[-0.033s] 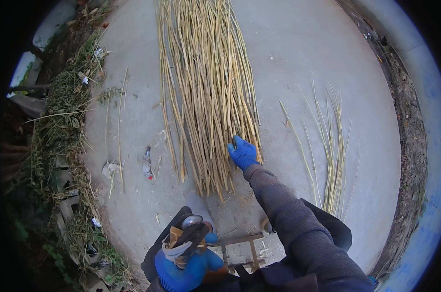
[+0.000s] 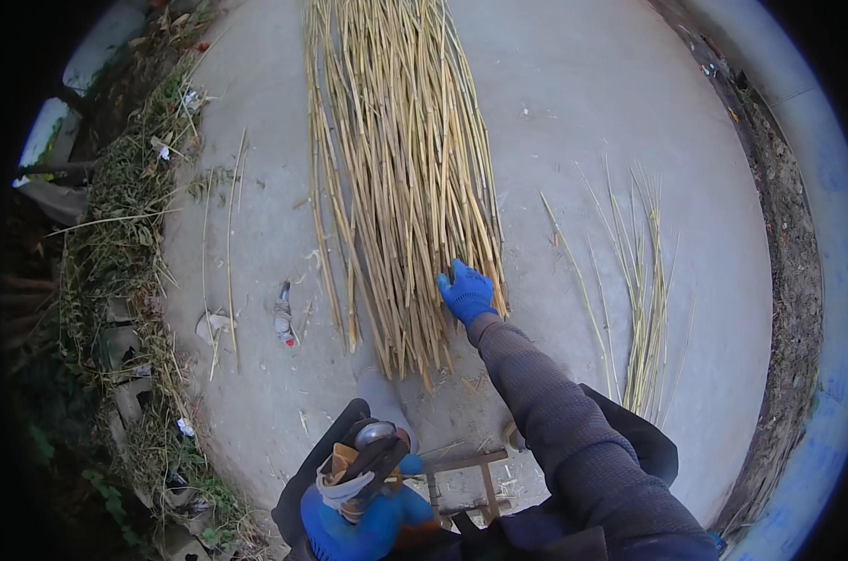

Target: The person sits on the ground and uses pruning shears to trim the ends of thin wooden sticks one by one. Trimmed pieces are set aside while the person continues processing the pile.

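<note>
A long pile of thin, yellow-brown bamboo canes (image 2: 401, 178) runs away from me over the concrete, its near ends uneven. My right hand (image 2: 467, 294), in a blue glove, reaches out to the pile's near right side. Its fingers are curled down on a cane there; the fingertips are partly hidden. Close to my body, my left hand (image 2: 354, 528), also blue-gloved, is closed around a hand tool (image 2: 354, 472). The tool has a rounded metal part, dark and tan pieces, and a pale cloth wrapping. Its working end cannot be made out.
Thin greenish stalks (image 2: 644, 318) lie on the concrete to the right. A wooden frame (image 2: 485, 481) stands low before me. Dry weeds and litter (image 2: 125, 224) line the left edge, where a small pale object with a red end (image 2: 284, 318) lies nearby. A low wall curves along the right.
My left hand and its tool have shifted very slightly to the right. My right hand keeps its place on the canes.
</note>
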The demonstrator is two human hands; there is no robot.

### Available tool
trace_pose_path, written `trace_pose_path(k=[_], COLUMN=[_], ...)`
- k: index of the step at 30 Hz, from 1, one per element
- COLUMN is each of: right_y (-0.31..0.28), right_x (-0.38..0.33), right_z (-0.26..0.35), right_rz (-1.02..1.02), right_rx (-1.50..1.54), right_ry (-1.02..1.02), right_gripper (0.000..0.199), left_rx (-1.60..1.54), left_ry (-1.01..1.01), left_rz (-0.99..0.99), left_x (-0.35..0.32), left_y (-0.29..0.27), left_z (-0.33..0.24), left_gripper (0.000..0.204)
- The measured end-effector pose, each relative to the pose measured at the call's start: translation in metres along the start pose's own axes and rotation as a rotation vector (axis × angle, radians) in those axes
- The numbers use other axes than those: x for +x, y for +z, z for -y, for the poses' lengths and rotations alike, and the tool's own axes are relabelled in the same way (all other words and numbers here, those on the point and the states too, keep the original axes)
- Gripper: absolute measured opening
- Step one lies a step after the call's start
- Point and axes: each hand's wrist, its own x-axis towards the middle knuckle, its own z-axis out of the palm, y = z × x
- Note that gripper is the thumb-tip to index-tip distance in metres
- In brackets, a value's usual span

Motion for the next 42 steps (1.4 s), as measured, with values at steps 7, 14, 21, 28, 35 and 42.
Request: trace_pose_path(k=[7,14,21,28,35,42], right_y=[0.013,-0.109,-0.291,-0.316,-0.371,-0.392], right_x=[0.033,-0.008,-0.196,-0.187,-0.297,-0.321], right_z=[-0.011,-0.041,-0.004,0.021,0.038,0.034], right_rz=[0.126,0.566,1.199,0.411,0.231,0.059], right_rx=[0.002,1.001,1.539,1.302,1.077,1.008], right_ry=[0.093,0.199,0.402,0.037,-0.024,0.022], right_gripper=[0.038,0.029,0.046,0.046,0.039,0.045], left_rx=[0.100,-0.012,0.037,0.028,0.009,0.038], left_ry=[-0.010,-0.034,0.057,0.251,0.225,0.156], left_rz=[-0.020,-0.161,-0.172,-0.170,-0.175,0.052], left_x=[0.014,0.009,0.001,0.019,0.030,-0.027], left_y=[-0.004,0.017,0.019,0.017,0.010,0.039], left_z=[0.018,0.000,0.011,0.035,0.052,0.058], left_gripper=[0.052,0.035,0.027,0.028,0.034,0.039])
